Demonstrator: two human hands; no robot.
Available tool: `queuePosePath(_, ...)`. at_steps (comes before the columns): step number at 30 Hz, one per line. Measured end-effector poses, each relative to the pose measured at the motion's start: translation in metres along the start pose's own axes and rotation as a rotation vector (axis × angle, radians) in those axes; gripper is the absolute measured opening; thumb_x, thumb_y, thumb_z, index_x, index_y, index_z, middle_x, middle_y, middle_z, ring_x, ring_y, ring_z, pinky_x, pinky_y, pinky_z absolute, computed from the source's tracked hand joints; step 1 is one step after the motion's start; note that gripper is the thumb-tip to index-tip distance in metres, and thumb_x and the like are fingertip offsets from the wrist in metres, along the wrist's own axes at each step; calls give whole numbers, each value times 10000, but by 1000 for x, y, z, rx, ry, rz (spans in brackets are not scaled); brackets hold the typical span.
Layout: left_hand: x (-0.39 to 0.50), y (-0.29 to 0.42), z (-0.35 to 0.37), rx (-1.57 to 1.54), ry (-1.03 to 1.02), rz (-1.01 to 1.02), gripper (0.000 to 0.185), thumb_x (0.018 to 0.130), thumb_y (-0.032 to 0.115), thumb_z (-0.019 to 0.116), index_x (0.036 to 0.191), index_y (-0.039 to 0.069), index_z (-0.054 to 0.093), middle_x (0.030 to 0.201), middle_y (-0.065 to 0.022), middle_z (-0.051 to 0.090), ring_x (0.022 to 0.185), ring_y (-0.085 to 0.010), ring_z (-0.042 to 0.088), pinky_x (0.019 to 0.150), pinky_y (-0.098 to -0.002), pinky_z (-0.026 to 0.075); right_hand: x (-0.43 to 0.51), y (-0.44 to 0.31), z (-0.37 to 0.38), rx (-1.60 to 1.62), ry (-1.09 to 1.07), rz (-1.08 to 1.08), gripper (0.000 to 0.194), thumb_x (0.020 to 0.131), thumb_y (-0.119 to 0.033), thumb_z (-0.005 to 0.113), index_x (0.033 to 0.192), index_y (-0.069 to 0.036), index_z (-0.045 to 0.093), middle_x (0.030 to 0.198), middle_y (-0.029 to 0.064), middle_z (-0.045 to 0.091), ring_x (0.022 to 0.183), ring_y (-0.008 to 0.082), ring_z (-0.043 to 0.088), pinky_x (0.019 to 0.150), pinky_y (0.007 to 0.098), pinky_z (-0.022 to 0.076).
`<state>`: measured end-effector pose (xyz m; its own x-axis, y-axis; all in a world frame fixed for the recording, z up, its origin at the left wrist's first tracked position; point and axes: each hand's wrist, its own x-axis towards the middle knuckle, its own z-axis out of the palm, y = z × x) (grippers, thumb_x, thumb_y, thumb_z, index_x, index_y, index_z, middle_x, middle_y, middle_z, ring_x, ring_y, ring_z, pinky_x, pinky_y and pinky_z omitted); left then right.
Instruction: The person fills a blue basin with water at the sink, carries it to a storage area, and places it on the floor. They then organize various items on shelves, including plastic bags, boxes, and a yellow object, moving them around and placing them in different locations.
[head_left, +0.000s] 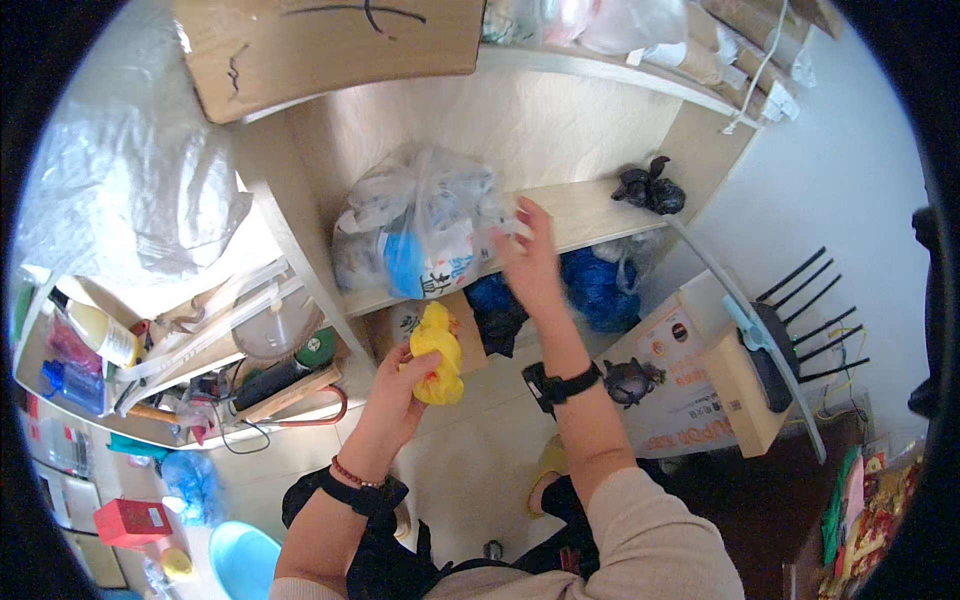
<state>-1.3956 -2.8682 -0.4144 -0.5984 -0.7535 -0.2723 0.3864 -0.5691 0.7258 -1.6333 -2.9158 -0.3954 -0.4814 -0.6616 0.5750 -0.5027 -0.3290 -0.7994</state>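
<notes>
My left hand grips a knotted yellow plastic bag in front of the shelf; what the bag contains is hidden. My right hand, slightly blurred, is raised with its fingers apart beside a large translucent plastic bag. Whether its fingertips touch that bag, I cannot tell. Packets with printed writing, one of them partly blue, show through the translucent plastic. This bag sits on a pale wooden shelf. Farther right on the same shelf lies a small tied black plastic bag.
Blue bags and a cardboard box fill the space below. At left, another shelf holds a circular saw blade and an angle grinder. A router with several antennas stands on a box at right. A light-blue basin is on the floor.
</notes>
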Motion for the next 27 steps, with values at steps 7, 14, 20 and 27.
queuePosePath(7,15,-15,0,-104,13,-64,422,885,203,621,1256,55,486,1156,-72,593,1038,-219,586,879,-388,488,37,-17,57,-445,-424,-29,1092,699,-561,751,1519,-149,159,1533,313,42,1401,522,68,1134,529,185)
queuePosePath(14,9,-4,-3,-146,-5,-53,433,886,212,601,1266,45,481,1167,-78,587,1032,-230,580,870,-385,486,64,-28,26,-277,-438,192,725,825,-490,671,1382,-85,446,1374,295,422,1298,372,411,1031,430,374)
queuePosePath(20,2,-11,12,-92,-149,-148,474,874,148,615,1294,18,438,1198,-88,562,1084,-220,573,915,-360,483,132,79,-111,-878,-12,28,599,794,-377,712,1271,-48,555,1298,323,459,1241,434,423,1011,454,396)
queuePosePath(27,6,-12,6,-37,-68,-202,512,849,112,629,1303,-12,429,1199,-108,569,1066,-221,591,914,-348,492,163,160,-159,-1246,77,436,718,818,-467,638,1453,-287,353,1518,325,46,1374,543,76,1034,684,208)
